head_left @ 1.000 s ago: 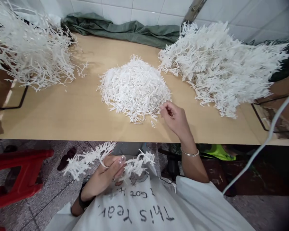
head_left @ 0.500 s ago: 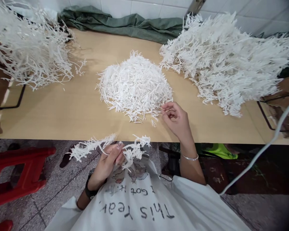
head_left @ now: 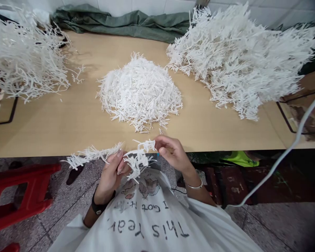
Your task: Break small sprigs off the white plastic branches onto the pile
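Note:
My left hand point(head_left: 112, 171) is closed near the table's front edge, pinching a white branched plastic strand point(head_left: 138, 162). One bushy part of the strand sticks out to the left of the fingers, and another part with many thin prongs spreads to the right. My right hand point(head_left: 173, 152) is at the strand's right end, thumb and fingers apart; whether the fingertips touch the prongs I cannot tell. Just beyond both hands lies a heap of small white prong pieces point(head_left: 140, 92) on the table point(head_left: 76, 129). A tiny loose piece point(head_left: 161, 131) rests at the heap's near side.
Tangled bare white stems point(head_left: 28, 59) pile up at the left. A large mound of bushy white strands point(head_left: 233, 59) fills the right. Dark green cloth point(head_left: 120, 22) runs along the wall. A pale cable point(head_left: 283, 159) crosses at right; a red stool point(head_left: 23, 185) stands left.
My right hand has moved from the edge of the small-piece heap down and left to the strand's right end. The left hand keeps its hold, and the camera view has shifted slightly.

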`<state>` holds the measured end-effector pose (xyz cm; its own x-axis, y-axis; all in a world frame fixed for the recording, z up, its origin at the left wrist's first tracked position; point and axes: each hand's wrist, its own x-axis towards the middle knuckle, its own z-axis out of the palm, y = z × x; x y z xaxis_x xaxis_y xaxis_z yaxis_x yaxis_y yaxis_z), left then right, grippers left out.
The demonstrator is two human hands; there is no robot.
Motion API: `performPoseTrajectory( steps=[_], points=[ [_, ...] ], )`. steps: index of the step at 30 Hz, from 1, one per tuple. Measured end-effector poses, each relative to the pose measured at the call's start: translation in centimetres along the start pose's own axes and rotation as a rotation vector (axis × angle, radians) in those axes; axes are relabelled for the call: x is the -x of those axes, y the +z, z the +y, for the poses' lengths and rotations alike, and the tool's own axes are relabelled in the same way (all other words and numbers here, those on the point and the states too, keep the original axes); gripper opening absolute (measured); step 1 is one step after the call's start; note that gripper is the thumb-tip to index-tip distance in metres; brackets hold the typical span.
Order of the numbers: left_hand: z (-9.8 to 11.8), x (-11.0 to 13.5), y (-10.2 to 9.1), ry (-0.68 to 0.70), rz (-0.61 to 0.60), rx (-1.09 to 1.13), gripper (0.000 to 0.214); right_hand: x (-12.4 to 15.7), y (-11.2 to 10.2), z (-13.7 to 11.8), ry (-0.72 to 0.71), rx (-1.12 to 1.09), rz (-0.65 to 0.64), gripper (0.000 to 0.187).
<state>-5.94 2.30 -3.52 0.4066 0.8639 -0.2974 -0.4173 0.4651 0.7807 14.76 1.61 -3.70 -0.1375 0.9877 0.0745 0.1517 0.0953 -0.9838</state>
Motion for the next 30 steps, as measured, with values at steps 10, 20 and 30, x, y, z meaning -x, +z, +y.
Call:
performPoseTrajectory(
  steps=[10,20,30],
  points=[
    [-0.8,1.4,-0.8,0.007,-0.007,-0.246,0.053,0.0,1.2,-0.4,0.153,-0.371,0.130,0.030],
    [-0.4,3.7,-2.6,-0.199,-0.128,-0.452,0.050,0.3,-3.0,-0.4,0.234,-1.382,0.154,0.037],
    [1.3,3.4,-2.7,-0.009,0.203,-0.025,0.052,-2.9,-6.7,-0.6,-0.001,0.047,0.425,0.028]
  ],
)
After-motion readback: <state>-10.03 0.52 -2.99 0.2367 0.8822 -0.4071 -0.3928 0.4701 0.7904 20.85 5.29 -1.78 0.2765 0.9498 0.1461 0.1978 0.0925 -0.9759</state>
